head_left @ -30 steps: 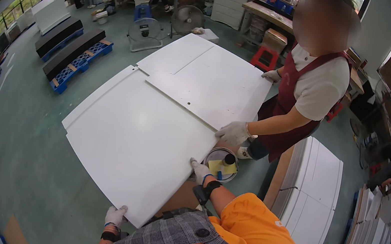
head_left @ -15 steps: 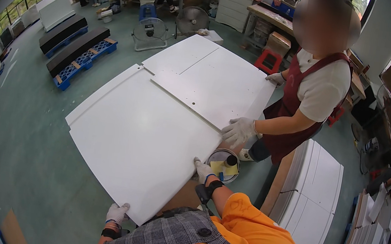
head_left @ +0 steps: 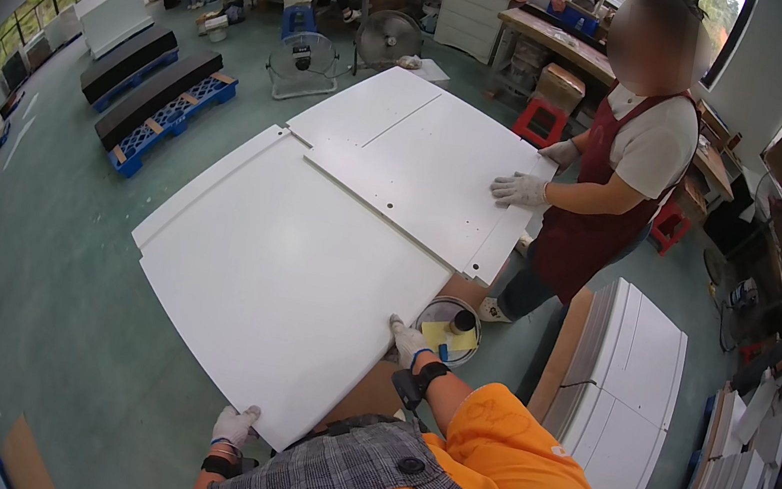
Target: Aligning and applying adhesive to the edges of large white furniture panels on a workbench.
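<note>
The large white panel (head_left: 285, 279) looks smooth and matt, like coated board. Both hands wear white knitted cloth gloves. The floor (head_left: 64, 337) at nine o'clock is smooth green, faintly glossy.

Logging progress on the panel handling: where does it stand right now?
Done: several white panels lie overlapped on the work surface, the far panel under a co-worker's gloved hand. In hand: the left hand and right hand grip the near edge of the big near panel, both gloved. Left: a stack of white panels stands beside them on the right, untouched.
</note>
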{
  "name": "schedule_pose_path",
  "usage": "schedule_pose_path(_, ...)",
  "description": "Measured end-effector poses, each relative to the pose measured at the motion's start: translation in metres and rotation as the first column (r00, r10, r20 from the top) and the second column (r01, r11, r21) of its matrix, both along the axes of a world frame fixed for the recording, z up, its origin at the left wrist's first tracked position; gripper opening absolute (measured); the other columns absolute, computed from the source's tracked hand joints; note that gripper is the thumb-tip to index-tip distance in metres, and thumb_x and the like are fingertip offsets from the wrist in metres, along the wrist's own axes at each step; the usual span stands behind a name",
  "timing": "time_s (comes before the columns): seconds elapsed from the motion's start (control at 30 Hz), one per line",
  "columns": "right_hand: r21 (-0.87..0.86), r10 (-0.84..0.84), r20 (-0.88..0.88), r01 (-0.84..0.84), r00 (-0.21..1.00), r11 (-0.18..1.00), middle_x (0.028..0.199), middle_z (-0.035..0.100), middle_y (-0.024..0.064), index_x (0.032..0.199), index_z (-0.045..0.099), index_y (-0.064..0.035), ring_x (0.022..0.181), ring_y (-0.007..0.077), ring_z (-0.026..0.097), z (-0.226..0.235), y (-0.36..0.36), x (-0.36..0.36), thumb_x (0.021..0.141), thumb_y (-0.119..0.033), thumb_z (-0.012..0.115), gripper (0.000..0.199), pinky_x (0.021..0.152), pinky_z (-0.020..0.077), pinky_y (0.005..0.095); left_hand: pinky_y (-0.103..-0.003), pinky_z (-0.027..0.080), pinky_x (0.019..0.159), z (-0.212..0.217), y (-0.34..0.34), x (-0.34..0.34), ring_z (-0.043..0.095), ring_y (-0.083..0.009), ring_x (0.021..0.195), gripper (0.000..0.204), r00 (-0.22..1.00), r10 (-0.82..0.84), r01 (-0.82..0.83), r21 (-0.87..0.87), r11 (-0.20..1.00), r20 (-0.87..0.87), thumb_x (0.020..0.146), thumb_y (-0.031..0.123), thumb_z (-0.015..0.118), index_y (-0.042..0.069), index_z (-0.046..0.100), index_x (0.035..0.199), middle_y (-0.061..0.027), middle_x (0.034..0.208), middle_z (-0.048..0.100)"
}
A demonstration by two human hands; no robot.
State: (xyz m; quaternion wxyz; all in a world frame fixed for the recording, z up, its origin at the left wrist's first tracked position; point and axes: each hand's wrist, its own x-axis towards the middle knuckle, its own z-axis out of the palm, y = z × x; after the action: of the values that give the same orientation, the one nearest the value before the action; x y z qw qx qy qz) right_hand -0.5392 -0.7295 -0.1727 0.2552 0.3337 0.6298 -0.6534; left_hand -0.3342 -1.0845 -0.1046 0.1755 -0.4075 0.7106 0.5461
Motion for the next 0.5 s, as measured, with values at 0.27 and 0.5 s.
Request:
schedule_pose_path(0.27,-0.143,-0.01,-0.044,0.003,0.999,0.99,0.117,0.057,0.016,0.128,0.043,-0.0004,0.103,0.0298,0.059,-0.003,0.002,0.017,0.095,-0.046,0.051,0.057,0.088,0.0515,0.0474,-0.037,0.056,0.062,-0.006,-0.008,0.022,0.066,-0.0215,0.071,0.039,0.999,-0.03,0.029,-0.027,0.999,-0.033,0.085,0.028,0.07,-0.004,0.055,0.103,-0.0135,0.09,0.066)
schedule_pose_path(0.5,-0.282,-0.042,0.026,0.048,0.999,0.958,0.12,0.056,0.016,0.131,0.038,-0.0034,0.106,0.0305,0.06,0.026,0.005,0.036,0.096,-0.044,0.049,0.054,0.089,0.0519,0.0495,-0.033,0.054,0.06,0.013,-0.002,0.025,0.064,-0.0172,0.069,0.041,0.999,-0.048,0.048,0.005,0.999,0.021,0.084,0.028,0.071,-0.003,0.054,0.104,-0.0107,0.085,0.066)
